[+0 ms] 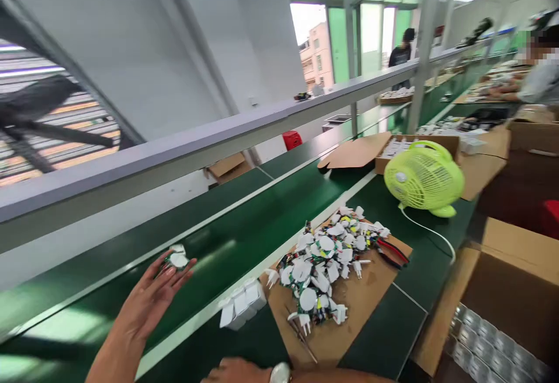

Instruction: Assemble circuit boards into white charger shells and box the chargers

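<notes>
My left hand (159, 290) reaches out over the green conveyor belt at the left. At its fingertips is a small circuit board (178, 258) with a white round face and a bit of green showing. My right hand (238, 370) is at the bottom edge, largely cut off, with a watch on the wrist; its fingers are hidden. Between the hands stands a short row of white box-shaped pieces (243, 302). To the right, a heap of white plug parts and circuit boards (325, 249) covers a cardboard sheet (367, 298).
Red-handled pliers (393, 253) and a thin metal tool (301, 336) lie on the cardboard. Beyond them stands a lime-green fan (423, 176) with a white cable. An open carton (519, 272) at the right holds clear round parts. Two other people are farther along the line.
</notes>
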The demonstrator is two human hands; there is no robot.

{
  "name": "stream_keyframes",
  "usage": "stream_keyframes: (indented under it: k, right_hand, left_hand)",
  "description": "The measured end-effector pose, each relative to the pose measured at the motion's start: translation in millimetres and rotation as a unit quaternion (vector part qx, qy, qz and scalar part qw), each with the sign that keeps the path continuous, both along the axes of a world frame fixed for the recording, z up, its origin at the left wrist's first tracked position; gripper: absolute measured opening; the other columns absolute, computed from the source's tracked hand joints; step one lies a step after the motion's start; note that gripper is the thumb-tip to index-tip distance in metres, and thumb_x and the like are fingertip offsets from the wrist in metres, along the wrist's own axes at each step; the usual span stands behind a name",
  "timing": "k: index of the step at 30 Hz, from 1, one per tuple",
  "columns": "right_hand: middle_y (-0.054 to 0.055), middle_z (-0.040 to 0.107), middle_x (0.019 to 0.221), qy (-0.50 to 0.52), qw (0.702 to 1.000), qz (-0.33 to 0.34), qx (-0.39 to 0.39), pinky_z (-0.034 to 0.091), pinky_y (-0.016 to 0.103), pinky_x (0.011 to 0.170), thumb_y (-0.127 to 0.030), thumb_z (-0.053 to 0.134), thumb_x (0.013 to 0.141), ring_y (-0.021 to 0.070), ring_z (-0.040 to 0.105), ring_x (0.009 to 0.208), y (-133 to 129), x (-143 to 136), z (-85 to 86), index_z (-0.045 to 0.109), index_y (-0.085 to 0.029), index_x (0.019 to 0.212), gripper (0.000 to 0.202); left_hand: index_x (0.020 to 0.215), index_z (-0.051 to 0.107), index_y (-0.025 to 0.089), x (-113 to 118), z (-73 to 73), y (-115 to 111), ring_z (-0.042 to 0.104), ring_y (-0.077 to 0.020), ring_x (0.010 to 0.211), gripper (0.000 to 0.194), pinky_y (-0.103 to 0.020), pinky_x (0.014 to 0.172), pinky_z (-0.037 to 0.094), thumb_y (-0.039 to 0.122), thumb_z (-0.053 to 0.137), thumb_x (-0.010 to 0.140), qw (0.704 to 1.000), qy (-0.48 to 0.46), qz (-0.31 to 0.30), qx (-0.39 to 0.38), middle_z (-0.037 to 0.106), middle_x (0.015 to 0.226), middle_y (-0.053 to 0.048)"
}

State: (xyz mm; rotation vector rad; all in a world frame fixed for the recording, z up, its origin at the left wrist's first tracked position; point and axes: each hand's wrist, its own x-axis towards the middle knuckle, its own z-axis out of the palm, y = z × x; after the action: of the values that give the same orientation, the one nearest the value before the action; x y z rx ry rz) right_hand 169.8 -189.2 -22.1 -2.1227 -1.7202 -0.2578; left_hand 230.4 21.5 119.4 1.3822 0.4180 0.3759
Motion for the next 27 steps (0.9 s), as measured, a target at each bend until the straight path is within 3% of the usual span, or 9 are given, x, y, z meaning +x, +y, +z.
stream_keyframes:
  k: [2, 5, 8, 11, 14, 16, 19, 22, 27]
  right_hand:
    - [0.007, 0.071, 0.095, -0.003, 0.999, 0.044, -0.007, 0.056, 0.035, 0.071, -0.041, 0.070, 0.092, 0.0209, 0.064, 0.082, 10.4, -12.2, -7.0, 0.070, -0.019, 0.090, 0.022]
    - [0.007, 0.068, 0.090, -0.004, 0.999, 0.044, 0.024, 0.053, 0.035, 0.069, -0.026, 0.070, 0.087, 0.0211, 0.063, 0.077, 17.2, -19.7, -15.4, 0.068, -0.017, 0.089, 0.010]
    - [0.009, 0.067, 0.097, 0.005, 0.992, 0.050, 0.112, 0.052, 0.037, 0.074, -0.013, 0.059, 0.090, 0.0226, 0.062, 0.083, 17.2, -17.4, -19.0, 0.068, -0.016, 0.103, 0.016]
    - [0.011, 0.067, 0.104, 0.020, 0.978, 0.058, 0.199, 0.053, 0.039, 0.078, -0.006, 0.050, 0.092, 0.0245, 0.062, 0.091, 13.6, -16.0, -16.4, 0.063, -0.015, 0.123, 0.035]
    - [0.013, 0.067, 0.112, 0.036, 0.970, 0.054, 0.236, 0.055, 0.041, 0.082, -0.005, 0.048, 0.095, 0.0255, 0.063, 0.097, 9.5, -17.9, -10.4, 0.055, -0.018, 0.136, 0.044]
    - [0.013, 0.067, 0.116, 0.044, 0.970, 0.043, 0.235, 0.056, 0.044, 0.087, -0.007, 0.049, 0.097, 0.0264, 0.063, 0.103, 8.4, -19.3, -6.6, 0.052, -0.020, 0.140, 0.045]
    - [0.015, 0.063, 0.134, 0.058, 0.981, 0.031, 0.182, 0.053, 0.051, 0.103, -0.014, 0.055, 0.097, 0.0305, 0.058, 0.123, 10.0, -21.9, -1.6, 0.045, -0.020, 0.148, 0.052]
    - [0.017, 0.056, 0.147, 0.057, 0.994, 0.026, 0.091, 0.042, 0.054, 0.116, -0.026, 0.064, 0.092, 0.0341, 0.047, 0.137, 13.3, -28.9, 4.6, 0.041, -0.014, 0.151, 0.064]
    - [0.010, 0.068, 0.126, -0.007, 0.999, 0.015, -0.030, 0.045, 0.045, 0.103, -0.036, 0.064, 0.092, 0.0302, 0.051, 0.120, 20.9, -35.2, 9.3, 0.056, -0.015, 0.134, 0.047]
  left_hand:
    - [0.116, 0.069, 0.028, -45.9, -3.2, 7.6, 0.076, -0.0308, 0.103, 0.068, -0.038, 0.085, 0.064, 0.027, 0.091, 0.052, 0.999, -0.031, 0.035, 0.015, 0.075, 0.105, -0.001]
    - [0.125, 0.065, 0.025, -108.9, -32.7, 11.1, 0.074, -0.0302, 0.105, 0.068, -0.043, 0.090, 0.061, 0.028, 0.083, 0.060, 0.990, 0.024, 0.045, 0.134, 0.071, 0.119, -0.006]
    - [0.121, 0.070, 0.023, -158.7, -72.6, 4.4, 0.071, -0.0292, 0.107, 0.060, -0.044, 0.093, 0.059, 0.020, 0.074, 0.060, 0.958, 0.121, -0.016, 0.258, 0.064, 0.134, -0.013]
    - [0.122, 0.073, 0.028, -191.9, -94.6, -6.8, 0.063, -0.0319, 0.125, 0.060, -0.043, 0.099, 0.057, 0.014, 0.069, 0.065, 0.919, 0.136, -0.121, 0.349, 0.045, 0.159, -0.012]
    - [0.139, 0.064, 0.034, -210.3, -91.8, -5.4, 0.050, -0.0322, 0.143, 0.060, -0.049, 0.116, 0.045, 0.017, 0.062, 0.081, 0.878, 0.117, -0.141, 0.443, 0.039, 0.165, -0.008]
    - [0.142, 0.061, 0.032, -217.0, -84.6, 5.9, 0.045, -0.0335, 0.146, 0.053, -0.054, 0.122, 0.037, 0.025, 0.060, 0.090, 0.856, 0.116, -0.048, 0.501, 0.046, 0.161, -0.010]
    - [0.133, 0.067, 0.025, -222.1, -80.3, 28.4, 0.041, -0.0404, 0.146, 0.042, -0.063, 0.120, 0.034, 0.031, 0.061, 0.092, 0.789, 0.161, 0.115, 0.582, 0.055, 0.151, -0.015]
    - [0.122, 0.073, 0.022, -221.9, -89.3, 41.4, 0.034, -0.0474, 0.148, 0.036, -0.068, 0.114, 0.034, 0.027, 0.064, 0.088, 0.724, 0.224, 0.174, 0.629, 0.054, 0.151, -0.019]
    - [0.087, 0.075, 0.023, -207.9, -115.4, 43.2, 0.034, -0.0464, 0.150, 0.025, -0.071, 0.111, 0.035, 0.037, 0.055, 0.094, 0.711, 0.145, 0.246, 0.643, 0.064, 0.141, -0.014]
